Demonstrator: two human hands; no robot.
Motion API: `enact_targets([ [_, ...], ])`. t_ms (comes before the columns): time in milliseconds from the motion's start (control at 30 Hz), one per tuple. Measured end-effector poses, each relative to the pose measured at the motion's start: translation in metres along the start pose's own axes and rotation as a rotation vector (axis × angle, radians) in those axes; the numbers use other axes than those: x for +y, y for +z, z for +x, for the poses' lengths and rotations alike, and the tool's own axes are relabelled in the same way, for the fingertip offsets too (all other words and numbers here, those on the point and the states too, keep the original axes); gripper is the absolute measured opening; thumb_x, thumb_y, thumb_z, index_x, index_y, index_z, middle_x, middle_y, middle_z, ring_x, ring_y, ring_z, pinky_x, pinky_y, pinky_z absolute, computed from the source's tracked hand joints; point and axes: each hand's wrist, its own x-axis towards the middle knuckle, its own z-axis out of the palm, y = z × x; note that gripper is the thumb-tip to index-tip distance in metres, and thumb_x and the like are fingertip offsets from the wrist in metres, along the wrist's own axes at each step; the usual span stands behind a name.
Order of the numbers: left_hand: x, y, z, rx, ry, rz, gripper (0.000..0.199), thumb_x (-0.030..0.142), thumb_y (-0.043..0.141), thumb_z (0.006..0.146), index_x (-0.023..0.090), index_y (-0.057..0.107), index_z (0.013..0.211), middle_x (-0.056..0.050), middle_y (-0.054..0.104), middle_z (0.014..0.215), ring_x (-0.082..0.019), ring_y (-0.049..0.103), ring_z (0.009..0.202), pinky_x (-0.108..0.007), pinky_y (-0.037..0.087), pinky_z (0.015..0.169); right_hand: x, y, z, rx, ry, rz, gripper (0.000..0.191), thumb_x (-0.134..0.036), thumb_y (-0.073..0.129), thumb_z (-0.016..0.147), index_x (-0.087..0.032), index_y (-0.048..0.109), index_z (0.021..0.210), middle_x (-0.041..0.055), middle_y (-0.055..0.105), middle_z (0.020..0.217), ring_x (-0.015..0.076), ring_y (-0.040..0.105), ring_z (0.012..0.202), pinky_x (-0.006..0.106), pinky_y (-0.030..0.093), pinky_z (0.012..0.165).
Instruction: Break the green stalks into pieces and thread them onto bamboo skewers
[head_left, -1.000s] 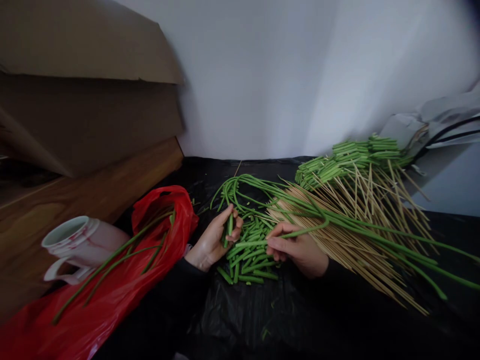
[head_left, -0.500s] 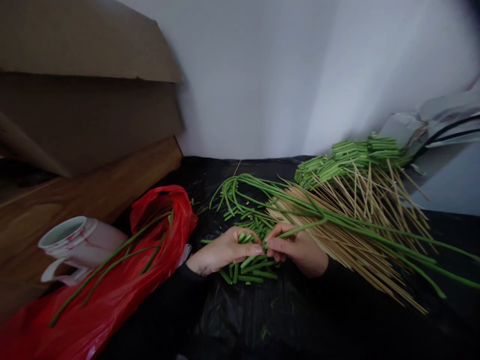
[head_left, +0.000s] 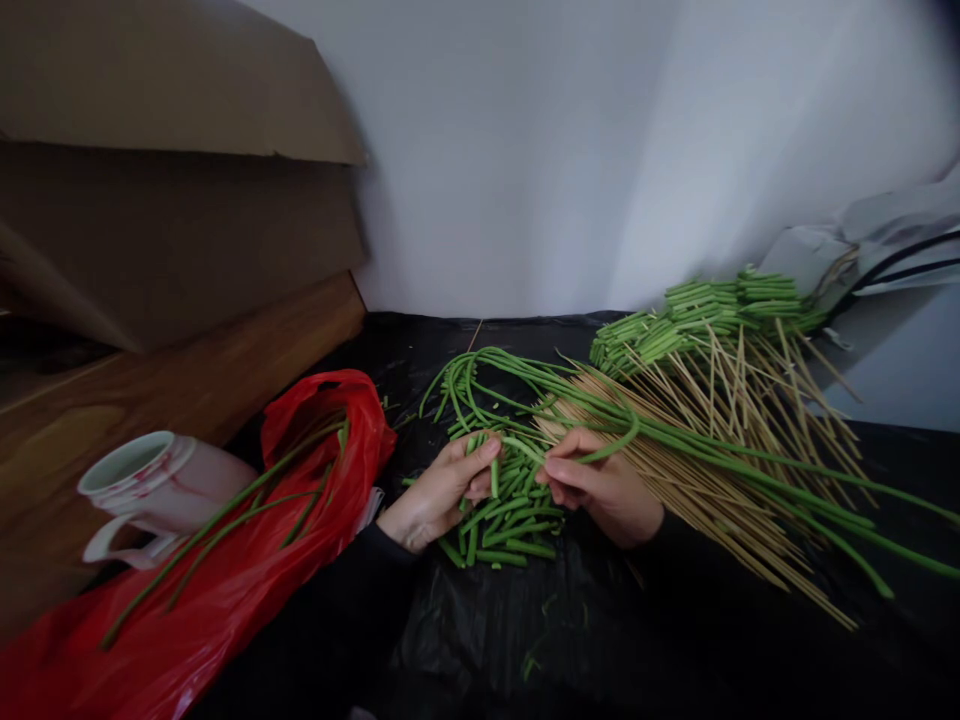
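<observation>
My left hand is closed around a few short green pieces, with the end of a long garlic scape between thumb and fingers. The scape spans the gap to my right hand, which pinches it. From there the rest of it bends up and back over the long scapes on the right. Below and between both hands lies a heap of cut scape pieces on black plastic sheeting. The tips of some left fingers are hidden behind the pieces.
Thin wooden skewers lie to the right, with rows of skewered green pieces behind them. To the left are a red plastic bag with scape ends on it, a tipped white mug, and a cardboard box. A white wall stands behind.
Both hands have shifted slightly. The left fingers now grip the scape's end, and a length of scape shows between the hands. Fewer short pieces show in my left hand.
</observation>
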Motion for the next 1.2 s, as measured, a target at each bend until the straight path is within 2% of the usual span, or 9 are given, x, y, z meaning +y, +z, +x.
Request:
enact_targets([
  [167, -0.004, -0.002, 0.003, -0.025, -0.031, -0.13, 0.031, 0.038, 0.071, 0.083, 0.016, 0.05, 0.078, 0.009, 0.032, 0.055, -0.002, 0.02, 0.043, -0.015, 0.014, 0.041, 0.009, 0.0, 0.001, -0.014, -0.017, -0.052, 0.023, -0.035, 0.08, 0.072, -0.02, 0.062, 0.076, 0.0037, 0.074, 0.071, 0.0111, 0.058, 0.049, 0.022, 0.037, 0.042],
  [433, 0.0, 0.006, 0.0, 0.065, -0.008, -0.129, 0.034, 0.04, 0.075, 0.079, 0.015, 0.052, 0.078, 0.006, 0.042, 0.055, -0.003, 0.034, 0.046, -0.014, 0.023, 0.043, 0.013, 0.008, -0.004, -0.052, 0.028, -0.198, 0.026, -0.038, 0.079, 0.072, -0.019, 0.064, 0.079, 0.0023, 0.071, 0.064, 0.0125, 0.059, 0.051, 0.023, 0.039, 0.044],
  [567, 0.004, 0.008, -0.001, 0.085, -0.008, -0.091, 0.034, 0.043, 0.074, 0.079, 0.013, 0.058, 0.085, 0.006, 0.042, 0.057, -0.003, 0.033, 0.046, -0.014, 0.022, 0.042, 0.013, 0.007, -0.003, -0.072, 0.018, -0.156, 0.025, -0.039, 0.078, 0.073, -0.019, 0.065, 0.081, 0.0034, 0.073, 0.072, 0.0127, 0.06, 0.053, 0.023, 0.041, 0.044],
  [700, 0.002, 0.008, 0.001, 0.134, 0.075, -0.042, 0.034, 0.041, 0.075, 0.078, 0.013, 0.057, 0.079, 0.004, 0.046, 0.063, -0.004, 0.034, 0.049, -0.014, 0.023, 0.042, 0.01, 0.001, 0.001, -0.032, 0.015, -0.079, 0.026, -0.039, 0.079, 0.072, -0.018, 0.065, 0.08, 0.0028, 0.073, 0.07, 0.0113, 0.059, 0.05, 0.023, 0.039, 0.043],
  [800, 0.001, 0.009, 0.0, 0.1, 0.07, -0.12, 0.033, 0.038, 0.076, 0.078, 0.014, 0.052, 0.076, 0.004, 0.046, 0.068, -0.003, 0.034, 0.05, -0.014, 0.024, 0.042, 0.004, 0.0, 0.002, 0.01, 0.03, -0.024, 0.026, -0.038, 0.081, 0.069, -0.018, 0.065, 0.074, 0.0014, 0.071, 0.066, 0.0102, 0.056, 0.048, 0.022, 0.038, 0.042],
  [967, 0.011, 0.001, -0.003, -0.054, -0.072, -0.427, 0.025, 0.028, 0.066, 0.088, 0.015, 0.047, 0.077, 0.006, 0.035, 0.063, -0.003, 0.032, 0.047, -0.014, 0.026, 0.04, -0.008, -0.001, 0.0, 0.022, 0.066, 0.057, 0.028, -0.038, 0.083, 0.066, -0.018, 0.063, 0.067, -0.0012, 0.065, 0.056, 0.0084, 0.052, 0.045, 0.021, 0.036, 0.043],
  [1067, 0.019, -0.008, -0.003, -0.053, -0.006, -0.593, 0.021, 0.023, 0.055, 0.095, 0.015, 0.047, 0.077, 0.007, 0.031, 0.063, -0.002, 0.029, 0.045, -0.012, 0.024, 0.039, -0.012, -0.005, 0.002, 0.045, 0.062, 0.085, 0.03, -0.038, 0.082, 0.067, -0.018, 0.06, 0.063, -0.0028, 0.061, 0.054, 0.0072, 0.049, 0.044, 0.02, 0.034, 0.042],
  [1133, 0.021, -0.01, -0.002, -0.017, 0.045, -0.572, 0.018, 0.022, 0.053, 0.096, 0.014, 0.049, 0.081, 0.006, 0.035, 0.064, -0.002, 0.03, 0.045, -0.011, 0.022, 0.038, -0.012, -0.008, 0.002, 0.043, 0.065, 0.077, 0.031, -0.038, 0.082, 0.068, -0.018, 0.059, 0.062, -0.0036, 0.059, 0.052, 0.007, 0.047, 0.043, 0.02, 0.033, 0.042],
  [1200, 0.018, -0.008, -0.001, 0.0, 0.051, -0.454, 0.016, 0.027, 0.055, 0.095, 0.014, 0.053, 0.086, 0.007, 0.037, 0.063, -0.002, 0.028, 0.044, -0.012, 0.02, 0.038, -0.01, -0.008, 0.002, 0.009, 0.085, 0.047, 0.031, -0.039, 0.081, 0.068, -0.018, 0.059, 0.063, -0.0042, 0.058, 0.049, 0.0069, 0.046, 0.042, 0.02, 0.031, 0.041],
])
